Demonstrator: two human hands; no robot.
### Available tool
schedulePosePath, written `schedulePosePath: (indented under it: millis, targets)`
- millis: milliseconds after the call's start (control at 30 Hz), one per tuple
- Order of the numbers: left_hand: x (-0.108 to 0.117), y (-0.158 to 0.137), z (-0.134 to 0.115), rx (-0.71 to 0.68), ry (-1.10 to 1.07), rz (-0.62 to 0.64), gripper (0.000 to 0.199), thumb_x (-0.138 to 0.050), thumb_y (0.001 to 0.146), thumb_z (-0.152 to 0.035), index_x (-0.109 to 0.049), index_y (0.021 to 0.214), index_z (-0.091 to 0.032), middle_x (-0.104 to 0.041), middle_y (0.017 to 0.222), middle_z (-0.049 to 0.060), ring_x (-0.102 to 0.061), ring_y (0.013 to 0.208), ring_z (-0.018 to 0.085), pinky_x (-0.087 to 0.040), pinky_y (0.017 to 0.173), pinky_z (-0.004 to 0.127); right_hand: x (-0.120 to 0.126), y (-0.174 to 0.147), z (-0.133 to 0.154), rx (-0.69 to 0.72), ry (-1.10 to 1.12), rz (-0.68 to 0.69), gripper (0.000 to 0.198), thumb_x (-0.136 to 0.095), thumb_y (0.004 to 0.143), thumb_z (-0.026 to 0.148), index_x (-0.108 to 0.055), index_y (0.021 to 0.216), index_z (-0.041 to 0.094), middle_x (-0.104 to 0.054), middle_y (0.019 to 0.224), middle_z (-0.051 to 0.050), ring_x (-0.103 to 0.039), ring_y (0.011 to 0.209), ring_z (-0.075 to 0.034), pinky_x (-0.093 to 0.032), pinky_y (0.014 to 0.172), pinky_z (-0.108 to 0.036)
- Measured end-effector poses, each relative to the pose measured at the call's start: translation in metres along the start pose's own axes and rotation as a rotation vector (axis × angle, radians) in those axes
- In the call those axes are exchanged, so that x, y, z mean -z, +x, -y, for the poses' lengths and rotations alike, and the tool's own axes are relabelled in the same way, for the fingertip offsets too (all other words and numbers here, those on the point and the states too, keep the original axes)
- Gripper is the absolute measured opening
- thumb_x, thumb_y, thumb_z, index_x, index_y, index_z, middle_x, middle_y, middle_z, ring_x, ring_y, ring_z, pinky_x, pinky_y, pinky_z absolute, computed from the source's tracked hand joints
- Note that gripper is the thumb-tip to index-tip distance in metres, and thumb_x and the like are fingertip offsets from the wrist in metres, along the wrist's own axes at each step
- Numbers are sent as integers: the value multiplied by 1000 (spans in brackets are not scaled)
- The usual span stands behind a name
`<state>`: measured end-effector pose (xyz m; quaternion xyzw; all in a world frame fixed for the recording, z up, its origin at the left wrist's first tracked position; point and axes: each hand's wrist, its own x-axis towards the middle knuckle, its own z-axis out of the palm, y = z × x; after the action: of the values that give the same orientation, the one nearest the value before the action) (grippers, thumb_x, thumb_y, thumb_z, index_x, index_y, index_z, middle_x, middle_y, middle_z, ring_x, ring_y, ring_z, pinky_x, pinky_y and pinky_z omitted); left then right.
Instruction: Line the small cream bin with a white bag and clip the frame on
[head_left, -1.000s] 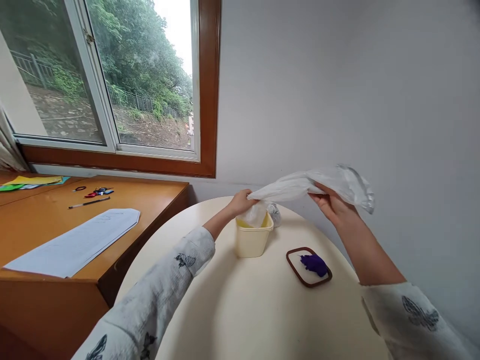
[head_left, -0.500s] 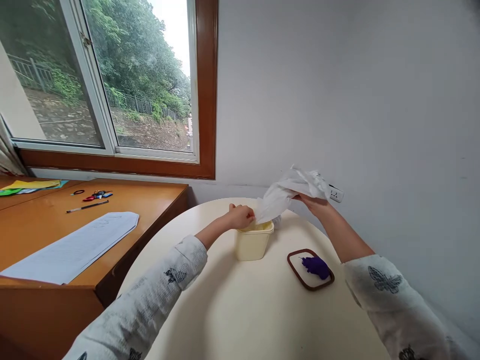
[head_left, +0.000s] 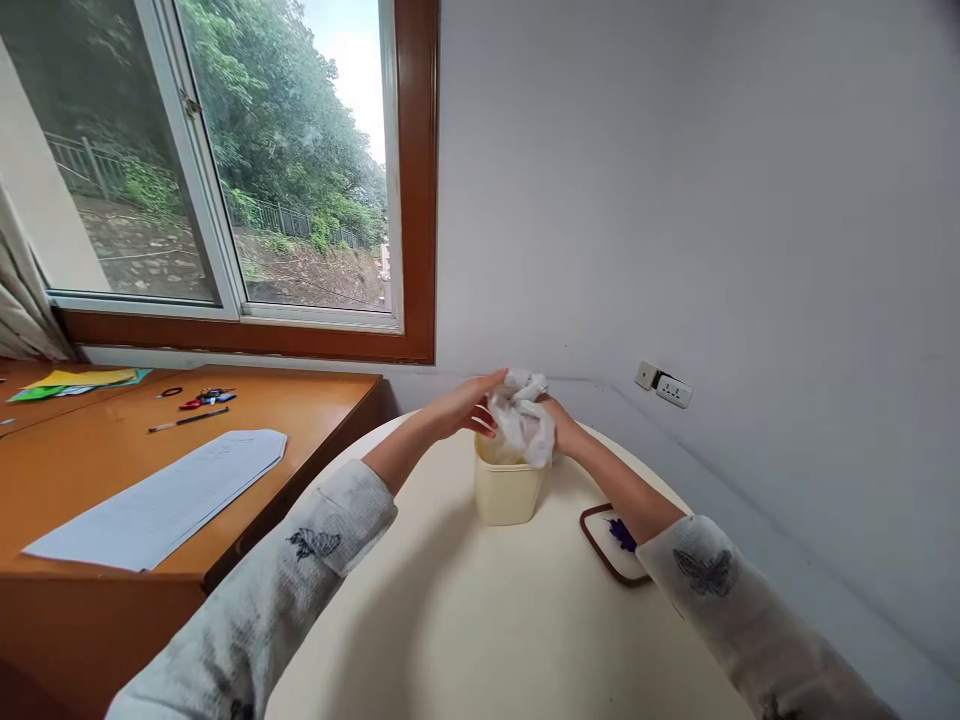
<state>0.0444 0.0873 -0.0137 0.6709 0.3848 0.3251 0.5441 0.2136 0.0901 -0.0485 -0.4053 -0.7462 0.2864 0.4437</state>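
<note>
Brown wood forms the left-hand tabletop [head_left: 330, 400], well left of both hands; a stack of long white paper sheets [head_left: 165, 490] lies flat there, with a slim black pen [head_left: 187, 420] behind it, both out of the way.

The left grip [head_left: 454, 408] appears to hold the gathered top of a thin, crumpled white plastic bag [head_left: 519, 425] at the thumb, the other fingers loosely bent and parted. The bag is between the two hands, probably raised because such limp film needs support from both sides.

Directly below the hands, a cream, square-mouthed plastic bin [head_left: 508, 500] stands upright on the round cream tabletop [head_left: 495, 620], steady on its base. The bag's lower folds overlap its rim.

The right grip [head_left: 562, 428] reaches behind the bag; its fingers are hidden, so I cannot tell how tightly they close. Nearer the viewer and right of it, a brown rounded-square frame [head_left: 600, 556] lies flat around a purple crumpled lump [head_left: 621, 534], partly covered by the forearm.
</note>
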Motion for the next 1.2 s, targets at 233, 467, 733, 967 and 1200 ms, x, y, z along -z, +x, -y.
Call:
schedulePosePath:
  millis: [233, 467, 733, 967, 1200]
  targets:
    - [-5, 1, 2, -94, -24, -219, 30, -70, 61, -36, -48, 61, -15, -51, 54, -3, -44, 48, 7, -30, 47, 20, 3, -18, 18, 38, 102, 174, 38, -63, 66, 15, -60, 103, 22, -63, 104, -2, -55, 96, -19, -42, 89, -34]
    - [2, 4, 5, -147, -119, -321, 28, -66, 63, -38, -54, 59, -14, -51, 52, -3, -45, 49, 8, -32, 50, 21, 34, -17, 11, -400, 620, -243, 19, -58, 70, 28, -59, 85, 16, -63, 93, -8, -59, 90, -19, -49, 79, -36]
    - [-12, 2, 9, -131, -227, -198, 25, -70, 62, -35, -64, 64, -11, -58, 57, 0, -51, 54, 11, -37, 53, 23, 15, -31, 36, -334, 634, 24, 37, -69, 67, 37, -59, 99, 22, -64, 97, -5, -60, 87, -19, -51, 68, -29]
    - [6, -12, 13, -24, -456, -167, 10, -67, 68, -20, -64, 67, -10, -62, 64, 3, -56, 59, 12, -44, 60, 24, 28, -30, -2, -485, 610, -360, 9, -58, 74, 22, -59, 82, 17, -65, 80, -5, -60, 70, -16, -55, 65, -35]
    - [51, -26, 46, 103, -762, -301, 4, -58, 76, -10, -61, 74, -11, -63, 63, 3, -60, 58, 12, -51, 61, 23, 60, -59, -39, -623, 861, -356, 14, -46, 84, 27, -51, 94, 18, -65, 82, -8, -66, 77, -25, -53, 70, -51]
